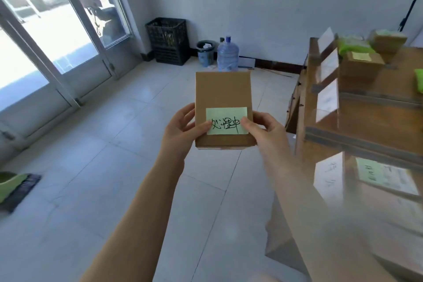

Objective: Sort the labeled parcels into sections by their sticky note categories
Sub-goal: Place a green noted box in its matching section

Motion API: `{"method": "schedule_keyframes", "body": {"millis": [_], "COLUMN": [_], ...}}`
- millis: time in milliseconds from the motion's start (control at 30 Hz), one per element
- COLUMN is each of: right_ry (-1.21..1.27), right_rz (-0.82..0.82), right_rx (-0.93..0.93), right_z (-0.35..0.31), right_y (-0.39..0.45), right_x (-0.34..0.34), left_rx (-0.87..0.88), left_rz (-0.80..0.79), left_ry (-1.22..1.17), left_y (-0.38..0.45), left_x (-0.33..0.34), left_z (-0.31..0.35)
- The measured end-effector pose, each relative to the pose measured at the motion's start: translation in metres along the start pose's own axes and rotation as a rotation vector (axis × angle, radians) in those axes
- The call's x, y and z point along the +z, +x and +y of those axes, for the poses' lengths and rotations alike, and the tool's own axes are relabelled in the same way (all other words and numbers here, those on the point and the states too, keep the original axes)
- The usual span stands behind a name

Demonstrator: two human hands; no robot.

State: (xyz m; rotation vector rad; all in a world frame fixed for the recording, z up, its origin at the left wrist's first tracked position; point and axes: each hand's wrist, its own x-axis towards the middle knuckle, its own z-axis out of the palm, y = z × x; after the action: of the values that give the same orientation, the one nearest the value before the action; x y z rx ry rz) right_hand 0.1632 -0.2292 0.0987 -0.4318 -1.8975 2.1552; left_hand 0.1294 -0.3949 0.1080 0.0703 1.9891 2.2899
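A brown cardboard parcel [223,91] is held up over the tiled floor in both hands. A pale green sticky note [226,120] with black handwriting is stuck on its near end. My left hand [183,129] grips the parcel's left edge, thumb on the note's left corner. My right hand [263,130] grips the right edge, thumb on the note's right side. To the right stands a wooden table [370,121] split by tape strips into sections, each fronted by a white label card [327,99]. Other parcels [360,65] with notes lie in the far sections.
A black crate [168,40], a small bin [206,52] and a water jug [227,54] stand by the far wall. Glass doors [57,36] fill the left side. A green slipper on a dark mat [16,186] lies at the left edge. Green packets [352,46] sit on the table.
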Motion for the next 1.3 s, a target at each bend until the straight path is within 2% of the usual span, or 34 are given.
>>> {"method": "schedule_keyframes", "body": {"millis": [300,667,833,1000,1300], "right_ry": [0.046,0.104,0.073,0.051,0.045], "right_rz": [0.023,0.059,0.152,0.314,0.686], "right_rx": [0.006,0.009,-0.018,-0.012,-0.021], "right_z": [0.015,0.01,0.004,0.005,-0.004], "right_y": [0.098,0.275,0.331,0.388,0.493], "right_x": [0.057,0.088,0.076,0.061,0.04], "left_rx": [-0.045,-0.013,-0.037,-0.087,-0.155], "left_rz": [0.009,-0.03,-0.136,-0.283,-0.628], "left_ry": [0.025,0.061,0.048,0.038,0.068], "left_y": [0.108,0.291,0.361,0.437,0.584], "left_x": [-0.032,-0.011,0.018,0.056,0.138], "left_z": [-0.006,0.006,0.002,-0.01,-0.024]}}
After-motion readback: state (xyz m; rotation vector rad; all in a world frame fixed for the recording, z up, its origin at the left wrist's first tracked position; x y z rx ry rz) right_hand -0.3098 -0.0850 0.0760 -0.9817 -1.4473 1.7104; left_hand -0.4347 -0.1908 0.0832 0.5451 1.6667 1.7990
